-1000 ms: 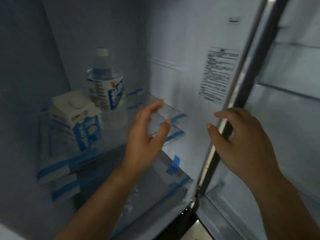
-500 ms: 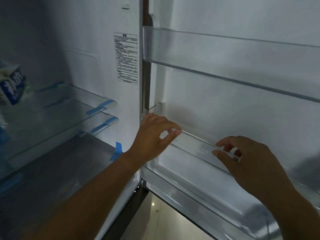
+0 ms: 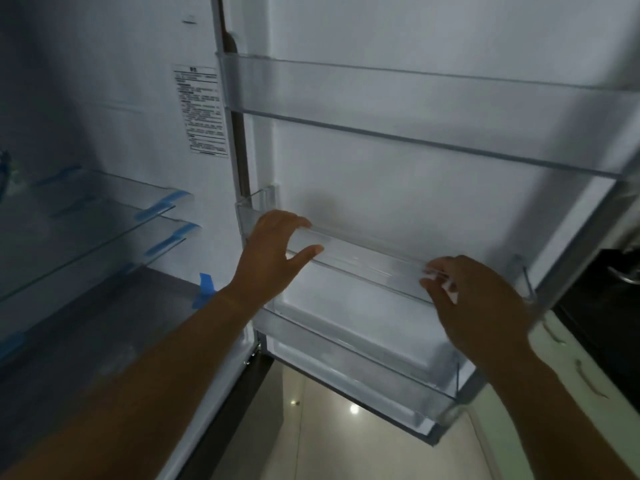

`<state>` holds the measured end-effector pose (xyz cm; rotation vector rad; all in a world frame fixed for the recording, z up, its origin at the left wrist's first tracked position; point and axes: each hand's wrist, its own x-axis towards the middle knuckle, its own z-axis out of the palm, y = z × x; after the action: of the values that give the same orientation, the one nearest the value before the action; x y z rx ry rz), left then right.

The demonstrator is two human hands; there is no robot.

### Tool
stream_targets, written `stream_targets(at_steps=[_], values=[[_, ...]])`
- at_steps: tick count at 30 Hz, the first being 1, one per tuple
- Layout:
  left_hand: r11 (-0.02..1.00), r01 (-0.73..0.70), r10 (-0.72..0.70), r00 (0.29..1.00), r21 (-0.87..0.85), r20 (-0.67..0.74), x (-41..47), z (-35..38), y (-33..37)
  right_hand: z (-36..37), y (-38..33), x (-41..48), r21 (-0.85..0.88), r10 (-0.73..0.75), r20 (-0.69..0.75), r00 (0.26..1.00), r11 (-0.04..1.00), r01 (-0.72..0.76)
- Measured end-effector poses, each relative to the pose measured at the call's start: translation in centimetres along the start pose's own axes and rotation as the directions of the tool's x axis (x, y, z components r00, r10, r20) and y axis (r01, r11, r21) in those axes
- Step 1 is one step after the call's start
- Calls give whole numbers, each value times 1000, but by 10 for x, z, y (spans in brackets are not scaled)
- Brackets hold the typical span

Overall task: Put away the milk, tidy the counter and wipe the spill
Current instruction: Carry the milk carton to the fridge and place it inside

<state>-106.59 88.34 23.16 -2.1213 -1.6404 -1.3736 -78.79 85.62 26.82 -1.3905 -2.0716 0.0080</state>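
The fridge stands open, and its door (image 3: 398,188) faces me with clear plastic shelves. My left hand (image 3: 270,258) grips the left end of the middle door shelf (image 3: 363,261), fingers curled over the rim and thumb on the front. My right hand (image 3: 478,306) pinches the same rim near its right end. The milk carton is out of view. Only a sliver of a bottle (image 3: 4,174) shows at the far left edge.
Glass shelves (image 3: 104,216) with blue tape on their corners fill the fridge interior on the left. An upper door shelf (image 3: 415,98) and a lower door bin (image 3: 363,358) hold nothing visible. A pale counter (image 3: 571,358) and a dark surface (image 3: 606,306) lie right of the door.
My view swung right from the interior shelf, with its milk carton and bottle, to the door. Both hands moved from mid-air onto the middle door shelf's rim.
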Motion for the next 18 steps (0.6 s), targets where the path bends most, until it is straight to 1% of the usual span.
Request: stream_targets(at_steps=[3,5,8,10,14,18], values=[[997,-38,39,999,-71,12,-10,5,20,5,-15,-10,-23,-13,-100,995,1000,11],[991,-67,70,997,-114,25,-16,-1,22,9,-29,-20,-50,-28,-150,988,999,20],[983,-76,95,990,-170,108,-20,-21,11,11,-53,-38,-82,-54,-169,984,996,40],[978,-64,100,979,-199,176,-22,-37,4,10,-70,-52,-61,-61,-162,985,997,51],[973,-78,134,956,-216,261,-34,-62,-15,8,-103,-84,-28,-56,-245,968,998,51],[978,-69,126,946,-195,299,-50,-84,-16,17,-141,-106,-131,-91,-280,956,990,56]])
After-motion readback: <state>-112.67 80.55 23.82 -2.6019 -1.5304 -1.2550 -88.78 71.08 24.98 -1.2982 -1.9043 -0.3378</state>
